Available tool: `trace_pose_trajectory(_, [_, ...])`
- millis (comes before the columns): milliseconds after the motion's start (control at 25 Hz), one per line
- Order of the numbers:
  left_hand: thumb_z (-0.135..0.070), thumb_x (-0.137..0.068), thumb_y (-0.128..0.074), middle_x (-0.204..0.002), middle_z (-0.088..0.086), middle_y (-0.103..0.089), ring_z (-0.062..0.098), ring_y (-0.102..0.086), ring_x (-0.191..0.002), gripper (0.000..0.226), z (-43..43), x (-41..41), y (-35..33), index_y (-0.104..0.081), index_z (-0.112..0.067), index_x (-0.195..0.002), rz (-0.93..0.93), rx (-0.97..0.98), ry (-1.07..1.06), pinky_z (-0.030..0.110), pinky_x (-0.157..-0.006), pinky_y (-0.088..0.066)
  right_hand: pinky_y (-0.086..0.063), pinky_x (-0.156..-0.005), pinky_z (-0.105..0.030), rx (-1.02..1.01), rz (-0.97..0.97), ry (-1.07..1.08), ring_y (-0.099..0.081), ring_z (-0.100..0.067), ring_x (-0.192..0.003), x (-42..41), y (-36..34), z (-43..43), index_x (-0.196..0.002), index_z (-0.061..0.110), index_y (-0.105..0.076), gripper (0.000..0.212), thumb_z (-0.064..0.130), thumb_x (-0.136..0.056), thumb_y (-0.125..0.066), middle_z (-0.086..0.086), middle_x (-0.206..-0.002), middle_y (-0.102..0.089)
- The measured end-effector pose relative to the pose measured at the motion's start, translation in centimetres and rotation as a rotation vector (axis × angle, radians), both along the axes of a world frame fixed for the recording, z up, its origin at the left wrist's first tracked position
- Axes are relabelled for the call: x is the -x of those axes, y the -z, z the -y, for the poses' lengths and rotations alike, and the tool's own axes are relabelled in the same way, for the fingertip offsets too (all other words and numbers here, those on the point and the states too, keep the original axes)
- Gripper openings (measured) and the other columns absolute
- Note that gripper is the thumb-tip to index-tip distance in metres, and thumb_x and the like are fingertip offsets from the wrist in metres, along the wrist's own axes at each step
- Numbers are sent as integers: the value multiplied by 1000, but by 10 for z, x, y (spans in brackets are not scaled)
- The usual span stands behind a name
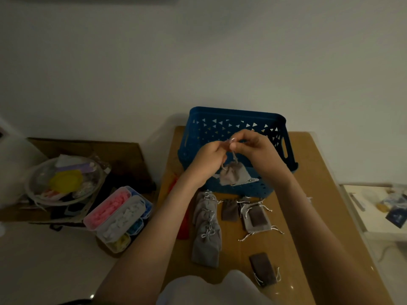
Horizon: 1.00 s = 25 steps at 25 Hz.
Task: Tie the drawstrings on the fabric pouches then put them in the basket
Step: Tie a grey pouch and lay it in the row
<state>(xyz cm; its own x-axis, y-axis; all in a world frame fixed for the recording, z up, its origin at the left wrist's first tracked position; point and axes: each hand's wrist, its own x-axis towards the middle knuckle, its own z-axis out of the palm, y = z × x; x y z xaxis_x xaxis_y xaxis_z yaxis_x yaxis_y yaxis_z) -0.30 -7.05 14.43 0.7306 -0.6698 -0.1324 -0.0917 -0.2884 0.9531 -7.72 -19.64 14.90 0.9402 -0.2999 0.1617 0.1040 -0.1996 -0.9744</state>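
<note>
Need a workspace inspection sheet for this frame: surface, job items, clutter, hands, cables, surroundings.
Surface: brown table, pouches lying on it.
Job's things: blue basket at the far end; grey pouch hanging by its drawstrings; tied pouches in a row, bows visible; untied pouches to their right.
Clutter: red item at the table's left edge; compartment box and bowl further left.
Grippers: left hand and right hand both pinch the drawstrings.
Cables: nothing seen.
Surroundings: white wall.
</note>
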Motion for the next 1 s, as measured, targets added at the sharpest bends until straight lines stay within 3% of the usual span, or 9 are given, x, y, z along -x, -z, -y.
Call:
trace_pose_trajectory(120, [-15, -99, -39, -62, -3, -42, 7, -38, -54, 27, 0, 5, -7, -50, -15, -75, -39, -8, 135, 22, -54, -32, -46, -90, -34, 88, -18, 3, -55, -22, -102, -8, 0, 3, -77, 28, -65, 21, 8, -85, -67, 2, -99, -54])
trace_pose_trajectory(240, [-3, -94, -42, -58, -7, -44, 1, -41, -51, 28, -4, 6, -10, -49, -16, -71, -118, 31, 226, 20, -54, -32, -48, -66, -27, -25, -74, -15, -56, -18, -78, -10, -1, 3, -81, 17, -64, 12, 7, -87, -64, -5, -87, -58])
trace_pose_trajectory(320, [-15, -100, -41, -54, -13, -47, -2, -44, -48, 26, -7, 7, -10, -57, -17, -79, -105, 29, 245, 13, -52, -36, -45, -55, -22, -74, -44, -10, -53, -14, -61, -10, -1, 0, -83, 7, -61, 5, 6, -88, -62, -8, -75, -58])
trace_pose_trajectory(400, [-30, -103, -36, -56, -8, -44, -2, -41, -47, 34, -8, 5, -7, -60, -15, -85, -61, 27, 225, 9, -49, -36, -49, -58, -22, -95, 2, 0, -53, -13, -53, -7, 0, -1, -86, 1, -60, 9, 8, -91, -58, -2, -65, -58])
trace_pose_trajectory(560, [-33, -103, -34, -54, -6, -54, 5, -42, -48, 36, -10, 0, -4, -60, -12, -89, -97, 55, 109, 13, -45, -35, -49, -68, -19, -36, -8, 25, -60, -8, -69, 1, 10, -5, -97, 2, -63, 13, 11, -94, -55, 0, -72, -62])
trace_pose_trajectory(720, [-32, -103, -34, -54, -2, -50, 5, -36, -40, 36, -9, 0, -1, -60, -13, -87, -160, 33, 76, 14, -39, -30, -48, -73, -25, 52, -9, 147, -58, -11, -73, 3, 16, -9, -80, 13, -60, 13, 9, -92, -59, -3, -76, -62])
trace_pose_trajectory(800, [-30, -103, -36, -55, 0, -44, 5, -29, -36, 35, -10, -1, 0, -60, -11, -86, -249, 67, 50, 16, -35, -24, -43, -73, -28, -2, 26, 217, -53, -15, -77, 4, 17, -7, -81, 12, -57, 13, 12, -94, -56, -7, -80, -57])
trace_pose_trajectory(880, [-27, -103, -38, -56, -1, -42, 5, -27, -37, 32, -12, -3, 0, -59, -7, -88, -289, 103, 60, 16, -35, -21, -45, -77, -29, -126, 42, 167, -54, -18, -84, 7, 17, -3, -91, 9, -56, 8, 16, -95, -54, -9, -89, -58])
trace_pose_trajectory(1000, [-24, -102, -41, -59, -2, -45, 4, -28, -39, 27, -11, -4, -1, -56, -3, -93, -309, 186, 67, 15, -36, -21, -49, -85, -30, -244, -85, -62, -61, -21, -93, 9, 25, -7, -110, 7, -55, 28, 24, -88, -59, -11, -99, -63])
